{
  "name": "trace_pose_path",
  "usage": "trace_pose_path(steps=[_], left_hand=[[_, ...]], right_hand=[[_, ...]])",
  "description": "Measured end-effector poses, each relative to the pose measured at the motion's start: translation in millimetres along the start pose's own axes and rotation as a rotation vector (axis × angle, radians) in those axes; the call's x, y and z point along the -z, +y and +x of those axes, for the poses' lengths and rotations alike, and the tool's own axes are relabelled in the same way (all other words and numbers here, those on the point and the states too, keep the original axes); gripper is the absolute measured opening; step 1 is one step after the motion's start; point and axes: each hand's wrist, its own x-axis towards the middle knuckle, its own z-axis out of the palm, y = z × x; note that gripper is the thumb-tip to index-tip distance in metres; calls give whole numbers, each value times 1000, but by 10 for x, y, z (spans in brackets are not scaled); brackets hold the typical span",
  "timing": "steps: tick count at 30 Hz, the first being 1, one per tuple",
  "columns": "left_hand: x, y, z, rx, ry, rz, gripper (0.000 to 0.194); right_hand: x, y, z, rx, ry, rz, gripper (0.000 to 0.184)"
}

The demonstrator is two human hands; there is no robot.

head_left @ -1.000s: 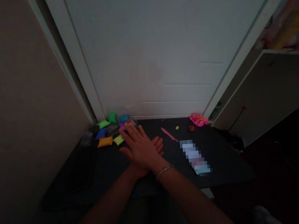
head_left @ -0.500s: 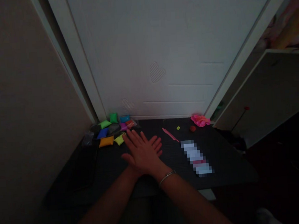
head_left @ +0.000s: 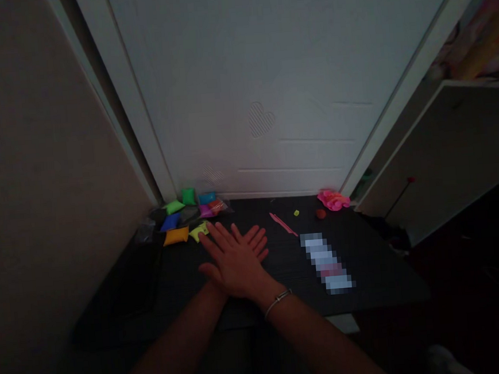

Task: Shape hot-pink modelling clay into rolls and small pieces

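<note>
Right hand (head_left: 238, 265) lies flat over left hand (head_left: 256, 240), both outstretched; whether they grasp anything between them, I cannot tell. A yellow packet (head_left: 195, 234) sits near the fingertips

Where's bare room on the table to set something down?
Looks bare: table right of the pixelated strip, out to the right edge; also between the dark slab and right hand, in front of the orange packet. Crowded: back left corner, with coloured packets bunched together.
</note>
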Motion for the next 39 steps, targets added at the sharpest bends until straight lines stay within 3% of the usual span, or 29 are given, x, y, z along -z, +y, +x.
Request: trace_pose_path(steps=[4, 9, 14, 16, 21, 25, 29, 34, 39], left_hand=[[-89, 48, -69, 34, -68, -105, 51], [-61, 148, -49, 10, 13, -196, 34], [-30, 151, -27, 12, 19, -196, 41], [-53, 156, -34, 1, 4, -204, 45], [-104, 189, -60, 8, 38, -193, 46], [-112, 168, -58, 25, 51, -162, 39], [-74, 109, -30, -3, 143, -12, 23], [-24, 97, -27, -37, 149, 184, 15], [-18, 115, -40, -6, 154, 202, 13]], right_hand=[[61, 195, 94, -93, 40, -35, 54], [73, 528, -25, -187, 17, -54, 53], [42, 714, -197, -356, 146, 168, 42], [36, 721, -263, -388, 180, 228, 39], [19, 595, -381, -335, 72, 266, 28], [-1, 566, -404, -339, 132, 245, 23], [-1, 635, -416, -369, 209, 196, 19], [7, 673, -449, -377, 180, 208, 24], [-3, 684, -462, -399, 217, 310, 18]])
